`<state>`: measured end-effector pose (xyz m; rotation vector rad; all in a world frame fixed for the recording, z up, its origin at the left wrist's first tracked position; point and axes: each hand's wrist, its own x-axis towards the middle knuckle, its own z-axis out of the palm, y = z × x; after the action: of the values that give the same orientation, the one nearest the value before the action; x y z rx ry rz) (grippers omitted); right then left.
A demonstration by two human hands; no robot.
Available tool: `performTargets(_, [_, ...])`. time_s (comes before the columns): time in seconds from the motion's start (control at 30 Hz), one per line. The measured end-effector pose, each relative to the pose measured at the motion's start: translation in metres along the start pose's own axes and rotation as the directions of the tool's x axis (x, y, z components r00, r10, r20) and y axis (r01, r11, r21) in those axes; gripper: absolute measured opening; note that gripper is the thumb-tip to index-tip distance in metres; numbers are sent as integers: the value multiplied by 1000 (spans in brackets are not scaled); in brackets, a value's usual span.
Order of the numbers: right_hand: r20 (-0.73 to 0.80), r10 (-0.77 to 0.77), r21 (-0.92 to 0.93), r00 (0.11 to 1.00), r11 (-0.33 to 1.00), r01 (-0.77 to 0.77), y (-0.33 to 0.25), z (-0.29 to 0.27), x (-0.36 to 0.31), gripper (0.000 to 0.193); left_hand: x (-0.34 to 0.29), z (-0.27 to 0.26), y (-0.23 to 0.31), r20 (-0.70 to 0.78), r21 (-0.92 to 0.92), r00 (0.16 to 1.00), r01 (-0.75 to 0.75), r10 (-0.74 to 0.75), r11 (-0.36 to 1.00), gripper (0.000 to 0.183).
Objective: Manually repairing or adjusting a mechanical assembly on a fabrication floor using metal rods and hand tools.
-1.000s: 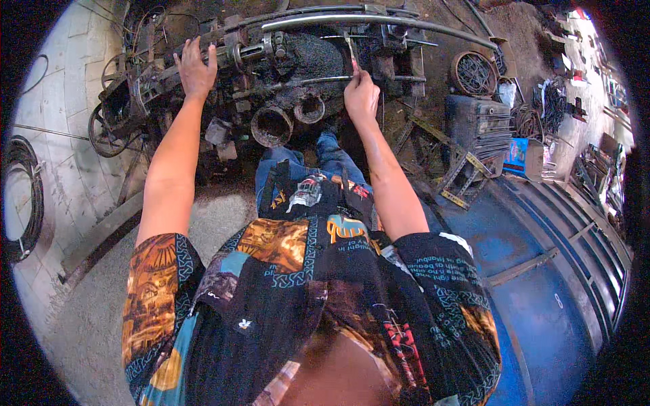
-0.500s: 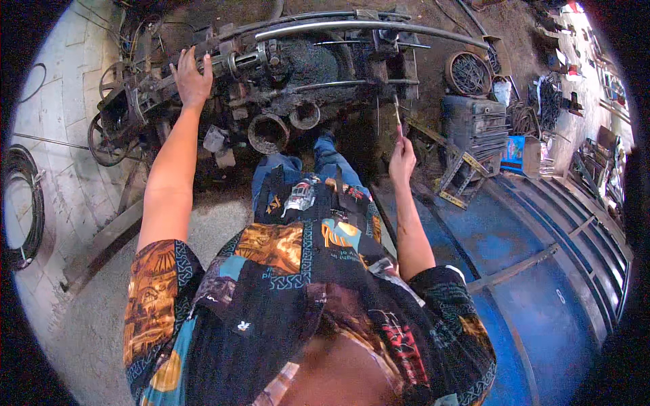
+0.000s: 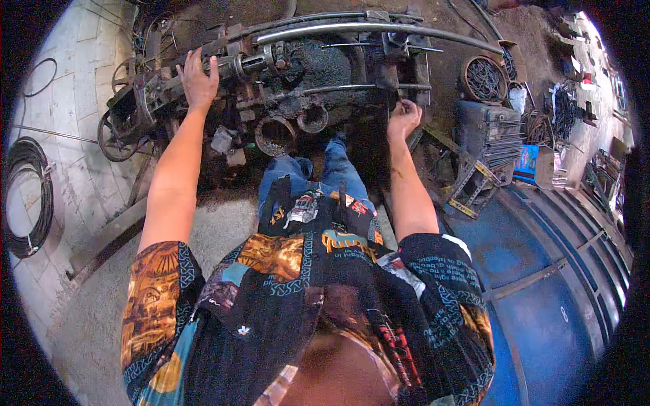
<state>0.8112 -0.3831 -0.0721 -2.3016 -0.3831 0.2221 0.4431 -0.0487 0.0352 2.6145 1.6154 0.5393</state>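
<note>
A dark, greasy, lathe-like machine (image 3: 254, 91) lies across the far side in front of me. My left hand (image 3: 198, 80) rests on its left part, fingers stretched and thumb apart, with nothing in its grasp. At the machine's right end, just below a short metal rod (image 3: 352, 87), my right hand (image 3: 405, 120) is raised with its fingers curled closed. Whatever they grip is hidden. A long bright metal bar (image 3: 365, 27) runs along the machine's far edge. Dark shavings (image 3: 321, 64) fill the machine's middle. Two round tins (image 3: 275, 135) sit at its near side.
To the right stand a round container of rods (image 3: 484, 79), a grey metal box (image 3: 484, 125) and a yellowish slotted frame (image 3: 474, 186). Blue metal panels (image 3: 542, 284) lie nearer. A coil of black cable (image 3: 30, 196) lies on the left floor.
My right hand has moved up toward the machine's right end; the thin, reddish-handled tool it held upright no longer shows clearly. My left hand stays on the machine.
</note>
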Motion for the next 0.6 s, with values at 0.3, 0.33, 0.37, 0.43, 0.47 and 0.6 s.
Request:
performTargets(0.3, [-13, -263, -143, 965, 955, 258, 6, -2, -5, 17, 2, 2, 1, 5, 53, 1000, -19, 19, 998, 52])
performTargets(0.33, [-7, -172, -60, 985, 983, 172, -2, -7, -7, 17, 1, 2, -1, 5, 56, 1000, -14, 13, 998, 52])
performTargets(0.37, [1, -82, 19, 997, 996, 82, -8, -13, -10, 17, 1, 3, -1, 2, 42, 1000, -15, 15, 999, 52])
performTargets(0.43, [17, -145, 11, 989, 989, 145, -11, -24, -17, 17, 1, 6, -1, -5, 22, 1000, -14, 14, 1000, 52])
performTargets(0.47, [33, -204, 5, 978, 979, 204, -14, -32, -21, 17, 1, 6, -2, -11, 25, 1000, -10, 10, 1000, 52])
performTargets(0.6, [212, -163, -111, 964, 976, 189, -9, -54, -50, 17, 0, 3, 3, -23, 21, 1000, 9, -9, 1000, 53])
